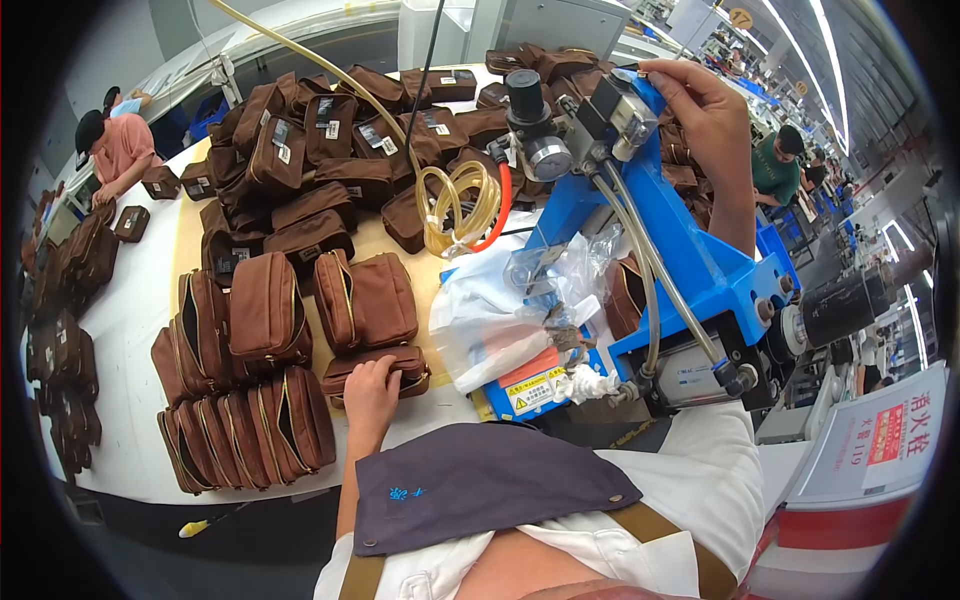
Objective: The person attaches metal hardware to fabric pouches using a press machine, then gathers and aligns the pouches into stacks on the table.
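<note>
My left hand (373, 392) rests with bent fingers on the near side of a reddish-brown zippered bag (410, 372), which lies flat at the front of the table. Raised at the upper right, my right hand (705, 110) has thumb and fingers pinched together at the top of a blue pneumatic press (690, 235); what is between the fingertips is too small to make out. A pressure gauge (548, 158) and a valve block (632, 128) sit beside that hand. Behind my left hand stands another reddish-brown bag (385, 300), and an upright row of open-zipped bags (245, 435) is to its left.
Dark brown bags (330, 130) are heaped at the back of the white table (130, 440). A coiled yellow hose (460, 210) and clear plastic bags (490, 330) lie near the press. Co-workers (125, 150) are at the far left and right. A red-and-white sign (870, 450) stands at right.
</note>
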{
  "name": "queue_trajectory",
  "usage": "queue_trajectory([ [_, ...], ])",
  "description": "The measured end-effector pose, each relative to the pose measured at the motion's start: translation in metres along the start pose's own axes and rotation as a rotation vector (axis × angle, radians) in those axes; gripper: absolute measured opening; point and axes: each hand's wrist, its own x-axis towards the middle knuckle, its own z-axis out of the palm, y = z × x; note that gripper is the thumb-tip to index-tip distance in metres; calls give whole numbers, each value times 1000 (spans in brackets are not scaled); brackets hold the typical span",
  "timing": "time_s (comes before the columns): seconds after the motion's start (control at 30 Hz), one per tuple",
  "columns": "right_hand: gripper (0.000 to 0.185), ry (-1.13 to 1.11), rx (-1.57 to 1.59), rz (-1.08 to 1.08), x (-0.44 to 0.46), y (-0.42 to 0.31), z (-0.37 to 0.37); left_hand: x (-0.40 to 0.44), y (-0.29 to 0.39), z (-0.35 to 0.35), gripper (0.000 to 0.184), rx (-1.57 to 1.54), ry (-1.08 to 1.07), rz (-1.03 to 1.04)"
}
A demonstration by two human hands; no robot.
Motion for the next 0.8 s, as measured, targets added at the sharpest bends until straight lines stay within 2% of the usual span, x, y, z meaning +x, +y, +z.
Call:
queue_trajectory([
  [0.13,17,-55,-14,-109,2,5,-6,0,9,-8,22,-89,-82,-32],
  [0.27,18,-86,49,-98,0,7,-9,-4,10,2,24,-119,-108,1],
  [0.43,28,-63,230,-38,-6,18,-7,-4,13,0,28,-121,-126,86],
  [0.53,35,-165,279,-9,-7,18,-15,-5,13,2,30,-72,-147,137],
  [0.63,39,-281,185,-130,-10,13,-14,-8,11,9,33,-70,-168,174],
  [0.77,32,-67,-32,-83,-21,11,-12,-11,10,21,41,-24,-192,256],
  [0.8,27,67,-114,-36,-30,-4,-4,-13,9,25,43,23,-229,250],
])
